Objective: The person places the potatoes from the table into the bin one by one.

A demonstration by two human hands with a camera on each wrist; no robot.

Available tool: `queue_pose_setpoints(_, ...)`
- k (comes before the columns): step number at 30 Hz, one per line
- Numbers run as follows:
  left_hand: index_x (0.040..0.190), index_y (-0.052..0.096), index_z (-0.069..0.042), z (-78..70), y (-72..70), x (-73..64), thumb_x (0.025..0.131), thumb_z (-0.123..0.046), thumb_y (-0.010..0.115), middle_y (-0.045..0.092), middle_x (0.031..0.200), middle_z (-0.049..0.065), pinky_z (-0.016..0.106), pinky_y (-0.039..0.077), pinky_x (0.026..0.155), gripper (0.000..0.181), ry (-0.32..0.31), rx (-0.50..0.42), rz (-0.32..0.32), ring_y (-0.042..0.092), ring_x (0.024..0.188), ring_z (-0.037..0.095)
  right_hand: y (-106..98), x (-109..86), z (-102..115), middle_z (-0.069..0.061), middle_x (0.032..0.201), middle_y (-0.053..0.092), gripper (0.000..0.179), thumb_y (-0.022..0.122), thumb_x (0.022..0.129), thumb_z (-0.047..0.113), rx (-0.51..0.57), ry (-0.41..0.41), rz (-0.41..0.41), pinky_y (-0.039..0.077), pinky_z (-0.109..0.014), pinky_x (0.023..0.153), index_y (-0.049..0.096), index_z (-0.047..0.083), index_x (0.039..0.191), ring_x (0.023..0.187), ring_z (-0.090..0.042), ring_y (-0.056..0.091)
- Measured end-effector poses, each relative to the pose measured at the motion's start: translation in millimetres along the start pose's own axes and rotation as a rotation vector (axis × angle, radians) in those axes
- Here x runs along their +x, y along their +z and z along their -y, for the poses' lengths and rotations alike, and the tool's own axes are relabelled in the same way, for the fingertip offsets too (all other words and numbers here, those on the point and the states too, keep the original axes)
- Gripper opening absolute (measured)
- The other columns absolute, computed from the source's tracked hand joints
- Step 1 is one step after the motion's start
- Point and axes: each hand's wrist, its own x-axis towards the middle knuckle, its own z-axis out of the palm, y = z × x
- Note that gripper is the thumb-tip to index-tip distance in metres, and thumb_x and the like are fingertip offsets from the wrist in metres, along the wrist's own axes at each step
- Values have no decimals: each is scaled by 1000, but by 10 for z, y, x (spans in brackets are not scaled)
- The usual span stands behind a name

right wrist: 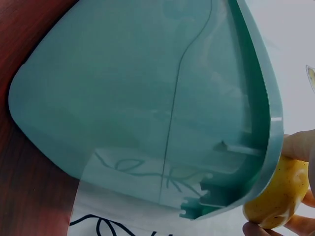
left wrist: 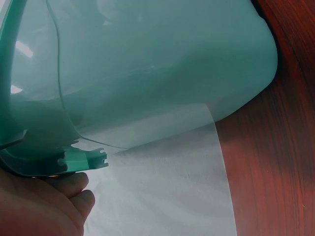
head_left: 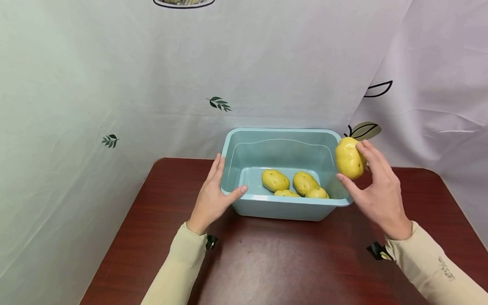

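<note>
A light blue plastic bin point(head_left: 284, 210) stands on the table, with several yellow potatoes point(head_left: 275, 180) inside at its front and right. Some of them are partly hidden behind the front wall. My left hand point(head_left: 212, 200) rests against the bin's front left corner, thumb at the front rim and straight fingers along the left side. My right hand point(head_left: 381, 193) holds another potato point(head_left: 348, 158) between thumb and fingers, just above the bin's right rim. In the right wrist view this potato point(right wrist: 275, 196) shows beyond the rim, partly hidden by it and the fingers.
The dark red wooden table point(head_left: 280, 270) extends in front of the bin and to both sides. A pale cloth point(head_left: 271, 68) with printed leaves hangs close behind the bin. More cloth hangs on the left and right.
</note>
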Motion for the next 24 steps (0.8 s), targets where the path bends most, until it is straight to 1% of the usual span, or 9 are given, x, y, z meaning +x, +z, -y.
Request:
queue_pose_setpoints(4,162,20,-14,-4,1,0,86,-64,69,8,167,-11,52,35,112,103,-1,0,0,23,151,19,28,1,19,-17,146,52,87,93,61,2,9,-17,17,35,-6,92,57,3,141,127,-36,54)
queue_pose_setpoints(7,162,20,-14,-7,1,0,86,-64,69,8,167,-11,52,35,112,103,-1,2,-1,23,151,19,50,2,38,-17,146,52,87,93,62,1,21,-29,31,34,-5,90,57,3,141,128,-36,53)
queue_pose_setpoints(10,162,20,-14,-9,-1,-1,86,-64,69,8,167,-10,52,34,112,103,0,2,-2,23,151,19,68,4,53,-15,147,52,88,93,62,2,31,-34,44,35,-6,93,56,3,142,132,-34,51)
queue_pose_setpoints(14,162,20,-14,-10,-1,-2,86,-64,69,8,167,-10,52,34,112,103,1,1,-3,22,151,19,83,-1,72,-13,149,51,87,93,64,4,23,-21,69,34,-6,98,56,5,143,136,-32,48)
queue_pose_setpoints(19,161,20,-14,-10,1,-2,86,-64,68,8,167,-10,53,34,112,103,2,5,-3,22,151,19,106,-10,90,-13,149,50,86,93,66,6,19,-3,99,34,-5,98,55,6,144,136,-32,48)
queue_pose_setpoints(24,161,21,-13,-9,0,-1,86,-65,68,8,167,-9,53,35,112,103,5,8,-5,23,151,19,130,-9,101,-11,151,48,88,94,66,7,30,8,127,34,-4,96,54,8,145,135,-32,49)
